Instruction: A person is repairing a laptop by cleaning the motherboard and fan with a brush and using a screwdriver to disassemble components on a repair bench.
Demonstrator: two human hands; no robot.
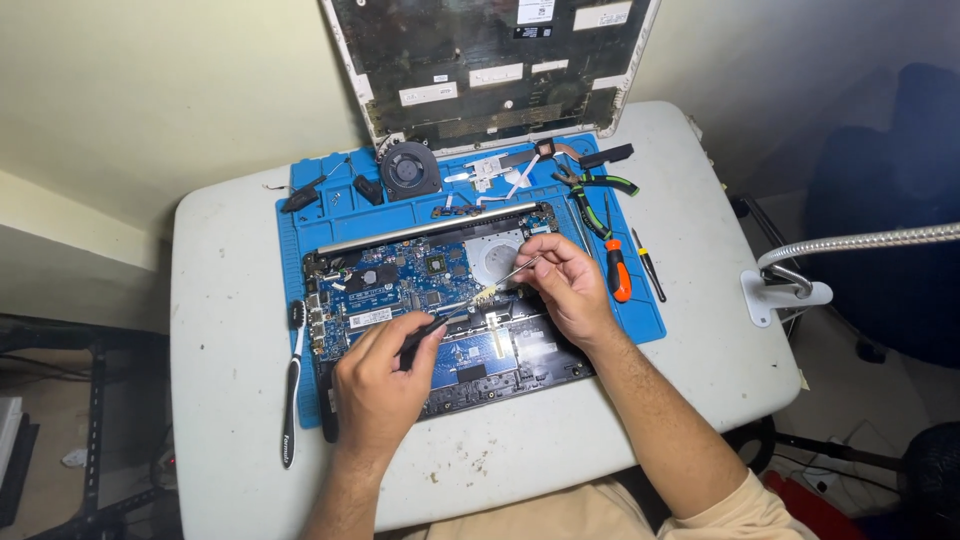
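While the right hand (565,285) pinches tweezers (515,272) and the left hand (380,385) grips a black tool (425,330), their tips meet over the opened laptop's blue motherboard (400,285) mid-mat.

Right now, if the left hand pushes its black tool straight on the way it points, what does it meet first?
Probably the tweezers held by the right hand, above the blue circuit board; the left hand aims there, though depth is unclear.
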